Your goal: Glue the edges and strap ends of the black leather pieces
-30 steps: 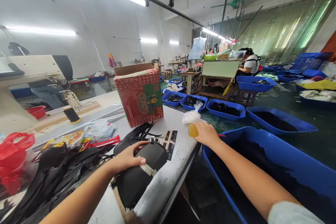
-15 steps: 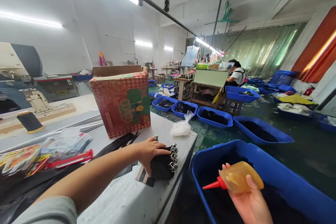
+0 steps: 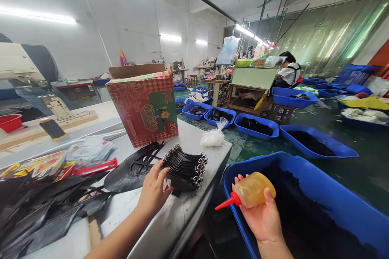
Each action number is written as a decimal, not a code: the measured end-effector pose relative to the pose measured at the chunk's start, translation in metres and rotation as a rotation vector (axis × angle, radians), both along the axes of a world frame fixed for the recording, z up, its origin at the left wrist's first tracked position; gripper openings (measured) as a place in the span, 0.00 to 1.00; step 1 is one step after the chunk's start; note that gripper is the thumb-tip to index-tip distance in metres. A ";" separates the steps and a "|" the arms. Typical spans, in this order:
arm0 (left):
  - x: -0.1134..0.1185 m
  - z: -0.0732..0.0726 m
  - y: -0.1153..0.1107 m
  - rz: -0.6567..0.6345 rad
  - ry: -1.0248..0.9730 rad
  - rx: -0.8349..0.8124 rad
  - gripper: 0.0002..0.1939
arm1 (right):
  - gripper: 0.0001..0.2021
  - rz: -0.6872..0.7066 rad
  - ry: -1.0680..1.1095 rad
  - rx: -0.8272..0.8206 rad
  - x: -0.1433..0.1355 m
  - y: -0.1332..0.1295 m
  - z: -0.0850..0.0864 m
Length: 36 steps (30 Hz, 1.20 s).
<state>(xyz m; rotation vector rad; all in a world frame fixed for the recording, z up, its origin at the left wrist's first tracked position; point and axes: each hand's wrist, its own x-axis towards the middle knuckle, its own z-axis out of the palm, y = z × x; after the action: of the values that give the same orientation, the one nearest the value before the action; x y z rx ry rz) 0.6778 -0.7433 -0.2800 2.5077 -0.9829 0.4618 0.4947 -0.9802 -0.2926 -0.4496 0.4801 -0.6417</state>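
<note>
Drawn back to the left edge of a bundle of black straps (image 3: 182, 166), the left hand (image 3: 154, 188) no longer covers them as it did half a second ago, and the row is now exposed. A bottle of amber liquid (image 3: 257, 190) has been carried slightly toward the worktable (image 3: 158, 226) by the right hand (image 3: 261, 217), its red nozzle (image 3: 226, 202) now brought past the rim of a large blue tub (image 3: 322, 182).

As far as can be judged, early work is recorded: the straps, tipped with metal clasps (image 3: 200, 166), have been laid side by side near the table's edge, in front of a red and green carton (image 3: 146, 109) and a knotted plastic bag (image 3: 211, 138), and the bottle has been taken up. No liquid can be made out on the straps, and the nozzle is held apart from them. How much is left cannot be told; more black pieces (image 3: 54, 210) are heaped at the left, held by neither hand.

The left forearm is extended from below, palm turned down, fingers spread and slightly bent; nothing is seen pinched, and whether the straps are touched cannot be told. The right palm is turned up, with the bottle cradled on its side, clasped between thumb and curled fingers, its nozzle aimed left and slightly down.
</note>
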 end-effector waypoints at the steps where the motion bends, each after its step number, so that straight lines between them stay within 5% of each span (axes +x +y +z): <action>1: 0.000 -0.004 0.002 0.007 0.044 -0.058 0.19 | 0.27 0.004 -0.017 0.011 0.001 0.004 0.002; 5: -0.007 -0.016 -0.002 0.197 0.441 -0.264 0.23 | 0.30 0.023 -0.083 0.053 0.004 0.023 0.009; 8: -0.018 -0.018 -0.014 0.210 0.666 -0.355 0.29 | 0.33 0.067 -0.116 0.089 0.007 0.038 0.013; 16: -0.023 0.000 0.003 0.264 0.651 -0.457 0.22 | 0.34 0.217 -0.183 0.073 0.009 0.062 0.020; 19: -0.023 0.005 0.016 0.203 0.781 -0.615 0.23 | 0.34 0.251 -0.179 0.076 0.013 0.071 0.021; 23: -0.025 0.005 0.028 0.321 0.965 -0.671 0.28 | 0.34 0.269 -0.154 0.094 0.018 0.086 0.026; 28: -0.023 0.011 0.052 0.233 0.732 -0.723 0.26 | 0.35 0.265 -0.147 0.072 0.018 0.099 0.031; 33: -0.043 0.035 0.071 0.463 0.934 -1.107 0.45 | 0.35 0.241 -0.161 -0.046 0.017 0.107 0.032; 36: -0.062 0.049 0.086 0.457 1.051 -1.307 0.53 | 0.36 0.263 -0.165 -0.130 0.016 0.113 0.032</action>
<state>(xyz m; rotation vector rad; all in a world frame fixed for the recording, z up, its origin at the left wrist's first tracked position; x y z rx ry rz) 0.6159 -0.6578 -0.2306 1.3211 0.3068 -0.1411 0.5108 -0.8676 -0.2604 -0.5670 0.2178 -0.4524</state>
